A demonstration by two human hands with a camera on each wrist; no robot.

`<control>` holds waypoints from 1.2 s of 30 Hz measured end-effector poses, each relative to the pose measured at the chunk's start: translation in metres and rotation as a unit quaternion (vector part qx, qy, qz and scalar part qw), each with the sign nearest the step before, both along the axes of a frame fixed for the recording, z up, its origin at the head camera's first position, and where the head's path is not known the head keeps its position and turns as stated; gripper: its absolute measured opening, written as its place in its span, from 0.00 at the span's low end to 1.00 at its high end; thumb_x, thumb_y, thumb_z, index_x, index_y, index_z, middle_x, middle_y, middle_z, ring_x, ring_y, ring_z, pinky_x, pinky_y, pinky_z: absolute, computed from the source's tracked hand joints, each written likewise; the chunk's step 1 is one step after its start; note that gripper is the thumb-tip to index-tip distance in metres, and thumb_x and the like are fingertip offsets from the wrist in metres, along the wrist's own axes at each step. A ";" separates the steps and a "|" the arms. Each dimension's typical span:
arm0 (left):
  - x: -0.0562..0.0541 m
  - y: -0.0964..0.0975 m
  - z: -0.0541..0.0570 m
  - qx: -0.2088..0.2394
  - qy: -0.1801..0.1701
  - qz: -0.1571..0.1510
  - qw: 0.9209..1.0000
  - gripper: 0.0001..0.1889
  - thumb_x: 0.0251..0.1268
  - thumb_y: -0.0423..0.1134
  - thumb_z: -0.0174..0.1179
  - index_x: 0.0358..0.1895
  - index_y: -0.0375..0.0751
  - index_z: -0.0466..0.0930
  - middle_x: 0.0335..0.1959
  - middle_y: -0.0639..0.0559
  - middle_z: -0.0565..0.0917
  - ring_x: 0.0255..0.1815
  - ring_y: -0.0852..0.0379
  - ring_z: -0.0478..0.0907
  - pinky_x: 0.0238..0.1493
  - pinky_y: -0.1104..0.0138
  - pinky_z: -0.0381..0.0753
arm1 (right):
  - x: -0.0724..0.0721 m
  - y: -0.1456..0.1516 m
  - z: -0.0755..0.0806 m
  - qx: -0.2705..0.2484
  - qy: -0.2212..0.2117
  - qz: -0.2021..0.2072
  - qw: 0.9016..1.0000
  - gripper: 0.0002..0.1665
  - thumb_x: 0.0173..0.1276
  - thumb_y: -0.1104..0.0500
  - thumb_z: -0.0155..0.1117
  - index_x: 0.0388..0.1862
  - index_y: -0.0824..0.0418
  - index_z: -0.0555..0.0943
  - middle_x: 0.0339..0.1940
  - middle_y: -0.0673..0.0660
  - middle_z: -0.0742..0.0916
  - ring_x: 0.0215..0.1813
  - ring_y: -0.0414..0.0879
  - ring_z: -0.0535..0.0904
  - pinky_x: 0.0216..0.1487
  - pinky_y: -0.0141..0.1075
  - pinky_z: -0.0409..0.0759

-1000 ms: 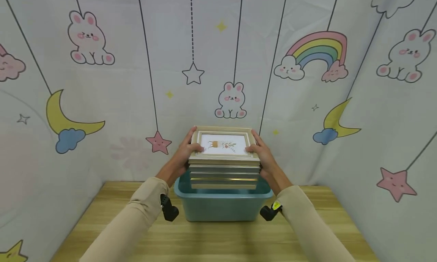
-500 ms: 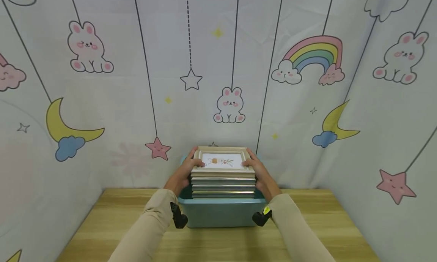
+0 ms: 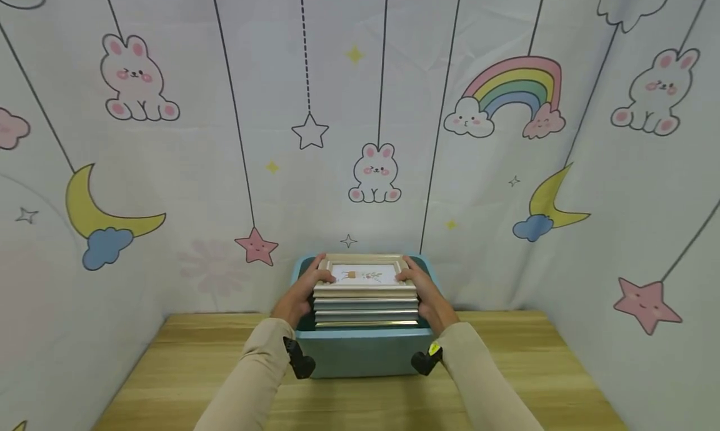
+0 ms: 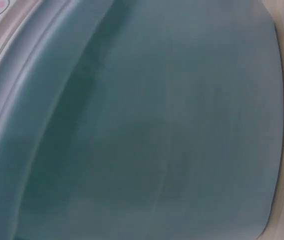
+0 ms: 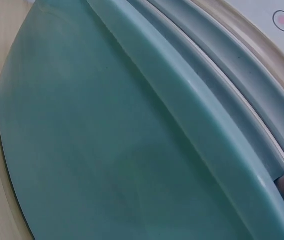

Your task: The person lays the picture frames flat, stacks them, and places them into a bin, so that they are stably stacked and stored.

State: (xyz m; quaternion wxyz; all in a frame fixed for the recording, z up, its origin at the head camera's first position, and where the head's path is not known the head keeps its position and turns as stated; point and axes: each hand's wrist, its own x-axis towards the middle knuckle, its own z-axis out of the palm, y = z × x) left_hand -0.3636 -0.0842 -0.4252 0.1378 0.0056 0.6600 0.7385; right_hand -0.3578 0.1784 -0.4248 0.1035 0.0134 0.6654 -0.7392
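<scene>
A stack of several picture frames (image 3: 365,305) sits low inside a teal plastic tub (image 3: 365,356), its upper part above the rim. The cream top frame (image 3: 365,258) holds a print of a deer and leaves; silver and gold edges show below. My left hand (image 3: 300,293) grips the stack's left side, thumb over the top frame. On the right side my right hand (image 3: 429,293) holds it the same way. Both hands reach inside the tub, and their lower fingers are hidden. The tub's front wall (image 4: 181,125) fills the left wrist view; frame edges (image 5: 241,75) show past the rim in the right wrist view.
The tub stands on a wood-grain table (image 3: 214,362). Behind it hangs a white cloth backdrop (image 3: 214,168) printed with rabbits, moons and stars. A black wrist camera (image 3: 298,358) is strapped at each sleeve.
Both hands have lowered the stack of picture frames from above the tub's rim down into it. The grip on both sides stays the same, and the descent has slowed.
</scene>
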 end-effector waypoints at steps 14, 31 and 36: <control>0.004 -0.003 0.002 -0.030 -0.034 -0.002 0.999 0.47 0.61 0.38 0.53 0.82 0.57 0.39 0.75 0.31 0.56 0.41 0.48 0.72 0.32 0.64 0.76 | 0.003 -0.001 -0.002 0.007 -0.035 0.003 0.999 0.49 0.67 0.58 0.52 0.84 0.43 0.43 0.81 0.65 0.56 0.49 0.52 0.71 0.39 0.37 0.75; 0.009 -0.002 0.006 -0.101 -0.028 0.010 0.994 0.46 0.63 0.34 0.52 0.82 0.53 0.38 0.81 0.34 0.46 0.62 0.37 0.69 0.55 0.52 0.76 | 0.003 -0.001 -0.001 0.016 -0.062 0.028 0.998 0.45 0.75 0.61 0.46 0.84 0.45 0.39 0.81 0.67 0.56 0.53 0.54 0.77 0.47 0.45 0.80; 0.014 0.005 0.021 -0.233 0.030 0.031 0.971 0.44 0.62 0.27 0.47 0.81 0.39 0.37 0.82 0.34 0.40 0.81 0.32 0.41 0.76 0.41 0.54 | -0.001 -0.004 0.001 0.011 -0.104 0.032 0.994 0.44 0.81 0.65 0.40 0.83 0.49 0.31 0.83 0.61 0.34 0.83 0.63 0.37 0.76 0.71 0.44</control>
